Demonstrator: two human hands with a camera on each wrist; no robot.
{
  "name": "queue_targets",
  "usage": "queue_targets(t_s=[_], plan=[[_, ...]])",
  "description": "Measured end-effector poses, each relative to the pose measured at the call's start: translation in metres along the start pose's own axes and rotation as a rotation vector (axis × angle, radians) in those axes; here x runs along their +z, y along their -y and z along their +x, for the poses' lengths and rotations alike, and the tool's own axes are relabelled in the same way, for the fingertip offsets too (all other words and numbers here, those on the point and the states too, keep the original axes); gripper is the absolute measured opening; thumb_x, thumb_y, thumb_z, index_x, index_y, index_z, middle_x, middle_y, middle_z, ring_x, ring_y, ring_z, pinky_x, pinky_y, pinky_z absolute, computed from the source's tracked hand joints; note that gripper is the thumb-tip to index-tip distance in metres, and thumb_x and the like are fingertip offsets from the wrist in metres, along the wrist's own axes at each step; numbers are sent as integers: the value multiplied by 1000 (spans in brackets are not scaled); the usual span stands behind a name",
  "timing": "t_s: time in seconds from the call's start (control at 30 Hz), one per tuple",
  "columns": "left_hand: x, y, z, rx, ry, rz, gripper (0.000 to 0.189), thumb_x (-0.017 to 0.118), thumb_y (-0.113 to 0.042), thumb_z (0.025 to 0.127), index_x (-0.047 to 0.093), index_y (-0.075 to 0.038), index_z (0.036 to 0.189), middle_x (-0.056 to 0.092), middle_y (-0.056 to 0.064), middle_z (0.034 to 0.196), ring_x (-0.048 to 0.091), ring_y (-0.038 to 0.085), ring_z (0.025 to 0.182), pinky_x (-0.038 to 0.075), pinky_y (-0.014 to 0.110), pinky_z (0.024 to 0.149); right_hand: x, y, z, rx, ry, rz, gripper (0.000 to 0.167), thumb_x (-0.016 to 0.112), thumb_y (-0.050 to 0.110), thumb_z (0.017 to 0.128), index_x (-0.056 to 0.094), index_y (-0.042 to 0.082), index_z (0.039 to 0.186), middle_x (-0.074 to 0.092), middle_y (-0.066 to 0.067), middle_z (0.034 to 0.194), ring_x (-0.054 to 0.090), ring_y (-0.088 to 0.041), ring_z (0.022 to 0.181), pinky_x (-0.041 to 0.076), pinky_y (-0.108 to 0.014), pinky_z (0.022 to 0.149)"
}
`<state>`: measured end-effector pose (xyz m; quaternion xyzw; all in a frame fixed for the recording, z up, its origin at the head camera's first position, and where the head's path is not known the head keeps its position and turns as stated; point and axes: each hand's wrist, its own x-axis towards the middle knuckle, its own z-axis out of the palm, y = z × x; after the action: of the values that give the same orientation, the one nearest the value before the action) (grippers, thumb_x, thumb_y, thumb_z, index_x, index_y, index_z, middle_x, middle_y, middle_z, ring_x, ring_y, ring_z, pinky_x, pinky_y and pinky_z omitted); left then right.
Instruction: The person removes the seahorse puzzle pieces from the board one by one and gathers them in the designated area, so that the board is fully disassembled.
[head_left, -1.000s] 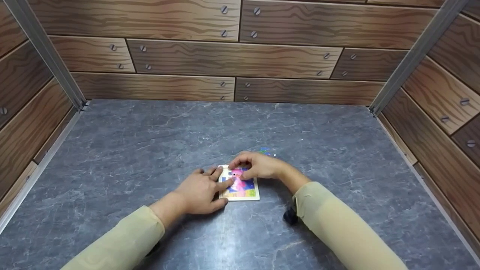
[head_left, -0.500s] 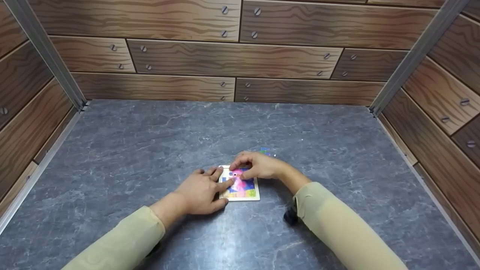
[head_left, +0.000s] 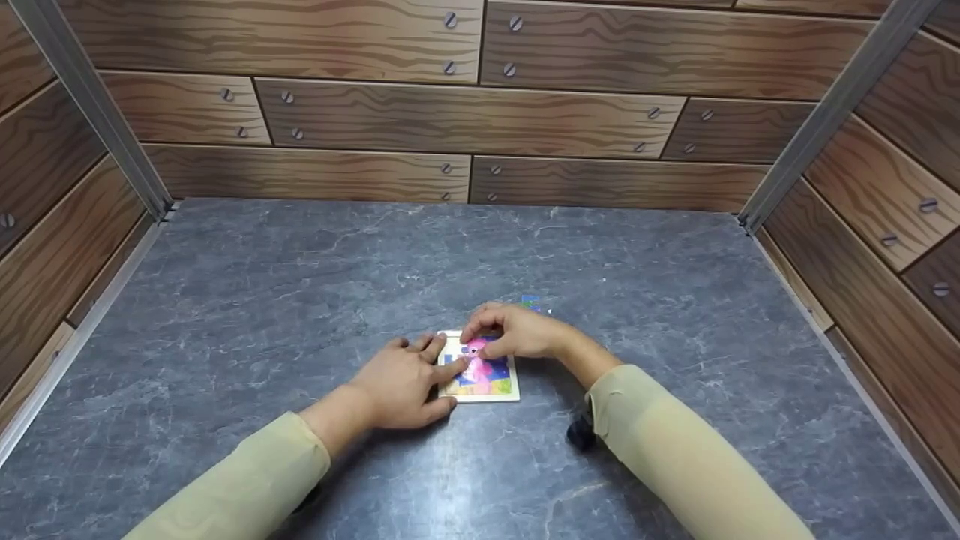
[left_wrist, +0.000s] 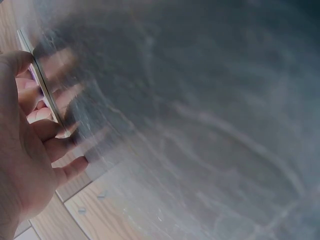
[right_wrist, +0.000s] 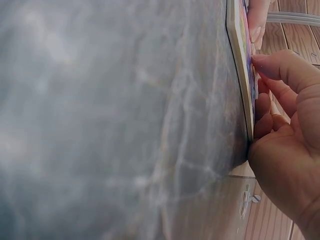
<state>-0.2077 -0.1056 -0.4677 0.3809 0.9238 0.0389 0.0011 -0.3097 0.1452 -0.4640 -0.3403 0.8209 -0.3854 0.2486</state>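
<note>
A small pale-framed puzzle board [head_left: 487, 399] with a pink bird picture on blue lies flat on the table. My left hand [head_left: 397, 381] rests over its left side, fingers spread; the index finger lies on the picture, while the thumb is by the lower left corner. From the upper right, my right hand [head_left: 521, 332] reaches over the board, thumb and fingers curled together at a pink puzzle piece [head_left: 474, 348] with an eye on it. The fingers partly cover that piece. In the right wrist view the thumb and fingers meet right at the face of the board [right_wrist: 241, 65].
Several blue and green puzzle pieces [head_left: 530, 301] lie behind my right hand, with a tiny white bit [head_left: 550, 310] beside them. The grey marbled table [head_left: 337, 255] is enclosed by wood-patterned walls [head_left: 465, 120] and metal corner posts [head_left: 832, 112].
The pink piece with the eye has shifted slightly to the right under my right fingertips, which moved a little with it. My left hand has stayed in place.
</note>
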Motion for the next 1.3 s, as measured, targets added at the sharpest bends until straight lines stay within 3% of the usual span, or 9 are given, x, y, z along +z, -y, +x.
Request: queue_targets(t_s=[0.43,0.93,1.07,1.3], plan=[[0,0,0,-5,9,5,61,49,-54,106,53,-24,159,47,30,156,51,46,142,47,64,105,-1,1,-2,-2,-13,0,29,79,4,89,78,5,118,62,-6,130,52,-22,128,42,-40,114],[-3,-1,1,-22,48,-1,61,49,-54,106,51,-25,160,46,30,158,49,46,144,45,65,108,4,1,-3,-75,-64,36,28,78,-2,90,77,0,118,72,-12,121,62,-21,112,51,-39,103],[-4,-1,2,-24,55,-11,62,49,-53,106,50,-25,161,45,30,158,48,46,144,44,65,109,4,6,-5,-67,-74,-7,30,78,-2,92,78,1,121,74,-12,121,64,-21,111,52,-39,101],[-3,-1,1,-20,55,-2,61,49,-54,107,51,-25,160,46,30,158,50,45,144,45,65,108,4,12,-8,-69,-66,-174,32,82,5,90,80,6,122,73,-8,118,64,-24,110,51,-44,102]])
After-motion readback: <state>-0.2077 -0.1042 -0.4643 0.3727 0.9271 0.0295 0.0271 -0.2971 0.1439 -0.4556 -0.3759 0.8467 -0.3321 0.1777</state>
